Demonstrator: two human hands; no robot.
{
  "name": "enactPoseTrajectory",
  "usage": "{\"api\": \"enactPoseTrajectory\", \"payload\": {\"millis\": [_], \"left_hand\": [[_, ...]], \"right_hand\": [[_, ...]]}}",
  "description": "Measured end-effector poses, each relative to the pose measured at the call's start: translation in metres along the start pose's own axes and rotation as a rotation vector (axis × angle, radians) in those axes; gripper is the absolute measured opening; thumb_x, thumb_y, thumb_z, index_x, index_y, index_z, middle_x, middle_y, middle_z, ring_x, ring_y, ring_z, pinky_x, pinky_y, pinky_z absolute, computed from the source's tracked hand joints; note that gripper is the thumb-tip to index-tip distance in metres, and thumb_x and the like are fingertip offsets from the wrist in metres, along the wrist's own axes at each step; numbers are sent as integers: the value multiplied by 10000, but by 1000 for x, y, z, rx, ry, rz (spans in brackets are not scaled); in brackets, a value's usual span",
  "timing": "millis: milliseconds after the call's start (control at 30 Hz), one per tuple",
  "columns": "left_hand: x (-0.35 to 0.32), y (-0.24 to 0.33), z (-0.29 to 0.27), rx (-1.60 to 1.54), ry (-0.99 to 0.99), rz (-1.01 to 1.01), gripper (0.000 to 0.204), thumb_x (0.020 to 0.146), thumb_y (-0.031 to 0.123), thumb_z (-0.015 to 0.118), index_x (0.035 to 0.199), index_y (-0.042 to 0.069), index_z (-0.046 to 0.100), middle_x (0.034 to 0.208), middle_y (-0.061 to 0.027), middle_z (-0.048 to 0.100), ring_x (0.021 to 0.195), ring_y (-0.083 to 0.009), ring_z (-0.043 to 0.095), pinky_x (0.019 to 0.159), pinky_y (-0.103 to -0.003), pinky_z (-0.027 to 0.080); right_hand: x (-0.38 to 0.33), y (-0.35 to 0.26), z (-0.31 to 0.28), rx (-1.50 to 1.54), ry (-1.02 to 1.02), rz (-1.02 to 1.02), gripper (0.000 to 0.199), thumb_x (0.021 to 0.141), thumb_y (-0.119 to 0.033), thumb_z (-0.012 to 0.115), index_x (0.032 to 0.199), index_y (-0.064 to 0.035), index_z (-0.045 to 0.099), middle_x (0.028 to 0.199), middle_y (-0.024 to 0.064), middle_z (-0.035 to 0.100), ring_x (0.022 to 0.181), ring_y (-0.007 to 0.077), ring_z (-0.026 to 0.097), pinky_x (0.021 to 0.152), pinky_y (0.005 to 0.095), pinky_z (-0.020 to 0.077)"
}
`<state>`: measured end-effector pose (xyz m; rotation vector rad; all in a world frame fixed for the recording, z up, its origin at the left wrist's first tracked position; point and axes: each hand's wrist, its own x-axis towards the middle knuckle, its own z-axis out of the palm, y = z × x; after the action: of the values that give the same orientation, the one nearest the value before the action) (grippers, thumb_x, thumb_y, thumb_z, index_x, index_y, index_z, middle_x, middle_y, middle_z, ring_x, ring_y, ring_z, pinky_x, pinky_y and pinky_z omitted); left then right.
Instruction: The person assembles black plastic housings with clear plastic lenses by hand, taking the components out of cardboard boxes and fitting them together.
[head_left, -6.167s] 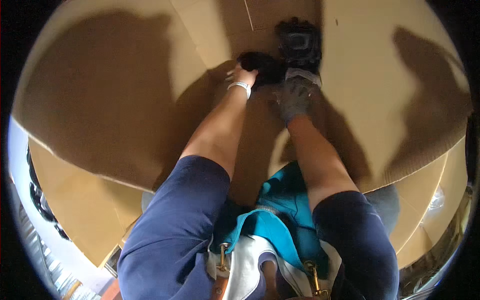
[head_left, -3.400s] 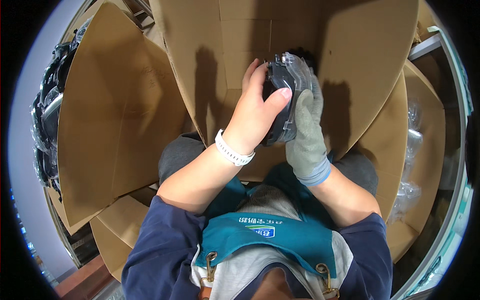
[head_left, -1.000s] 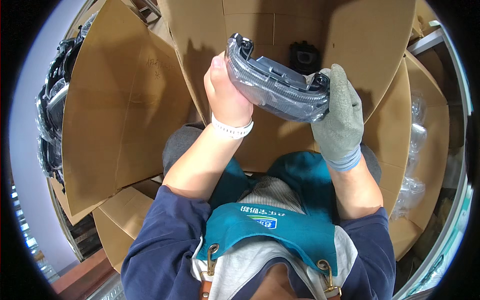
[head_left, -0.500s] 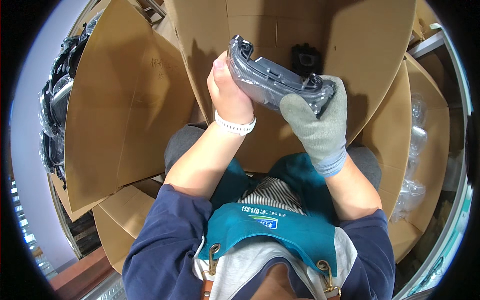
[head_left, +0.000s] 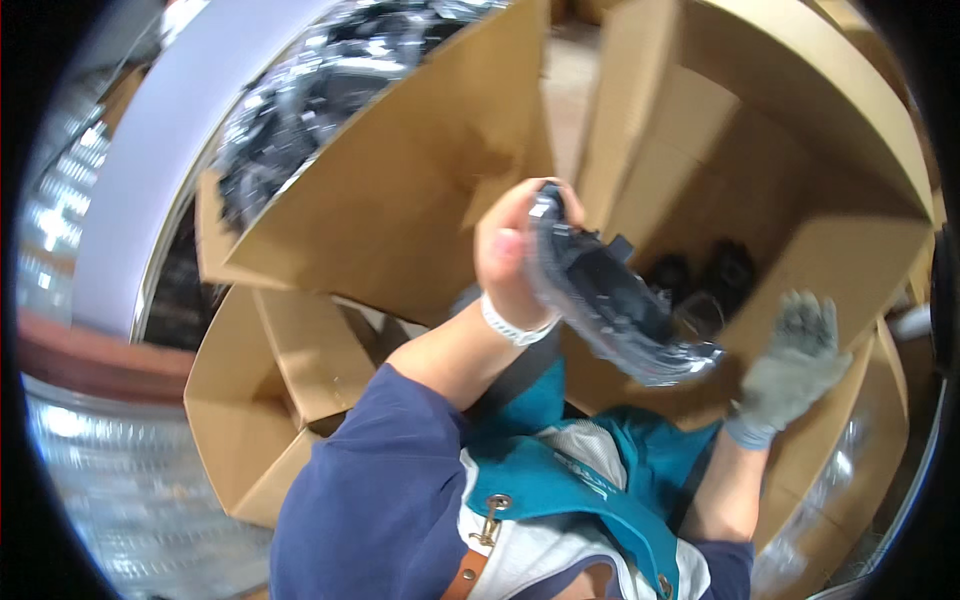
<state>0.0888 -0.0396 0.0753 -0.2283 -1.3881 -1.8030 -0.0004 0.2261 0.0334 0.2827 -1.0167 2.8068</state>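
My bare left hand [head_left: 515,250], with a white band at the wrist, is closed on one end of a curved black plastic part [head_left: 620,300]. This part looks like a vehicle lamp with a glossy outer face and a dark, hollowed back. It hangs tilted over the near side of a deep cardboard box [head_left: 700,130], its free end pointing lower right. My right hand [head_left: 795,370], in a grey-green glove, is apart from the part, fingers stretched out near the box's right wall. Down inside the box lie other black parts [head_left: 728,270], partly in shadow.
Film-wrapped black parts [head_left: 320,100] are heaped beyond a raised cardboard flap [head_left: 400,190] at upper left. A smaller cardboard box [head_left: 270,390] stands open at left. Clear plastic packing [head_left: 830,490] shows along the right, with a reddish-brown beam [head_left: 100,350] at far left.
My right hand has let go of the black part and moved right and down. My left hand still holds it, now swung with its free end lower. The view has turned toward the left.
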Motion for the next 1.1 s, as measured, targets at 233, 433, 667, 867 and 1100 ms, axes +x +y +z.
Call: {"api": "enactPoseTrajectory", "payload": {"millis": [233,433,667,867,1100], "left_hand": [[60,158,-145,189,563,197,406,916,406,372,957,52,566,889,-72,587,835,-197,556,801,-370,478],[124,258,-263,44,397,95,334,903,319,396,1063,104,594,1033,-74,635,860,-194,595,722,-340,488],[110,225,-305,1197,353,-141,551,908,464,467,1167,-14,556,1163,-151,602,1070,-227,559,917,-342,424],[130,223,-257,1757,-130,-543,799,832,605,531,1262,-67,491,1252,-244,544,1176,-341,516,989,-381,402],[129,171,-244,2216,-207,103,745,814,607,561,1247,12,441,1220,-211,478,1211,-363,417,1055,-452,276]], "right_hand": [[6,33,-24,-182,-67,339,506,990,-426,387,1276,-19,479,1117,92,586,1039,210,548,985,365,395],[12,71,-28,-438,-78,634,547,958,-474,453,1299,-47,491,1101,88,573,1003,217,540,969,338,381],[-8,85,-12,-672,-89,698,576,913,-514,524,1243,-42,527,1061,95,577,953,192,556,932,342,419],[-12,85,-26,-737,-157,681,582,899,-538,531,1251,-74,532,1119,90,583,997,205,564,856,345,440],[-14,82,-34,-775,-157,678,627,883,-554,541,1314,-103,476,1190,62,573,1047,196,563,829,351,431]]}}
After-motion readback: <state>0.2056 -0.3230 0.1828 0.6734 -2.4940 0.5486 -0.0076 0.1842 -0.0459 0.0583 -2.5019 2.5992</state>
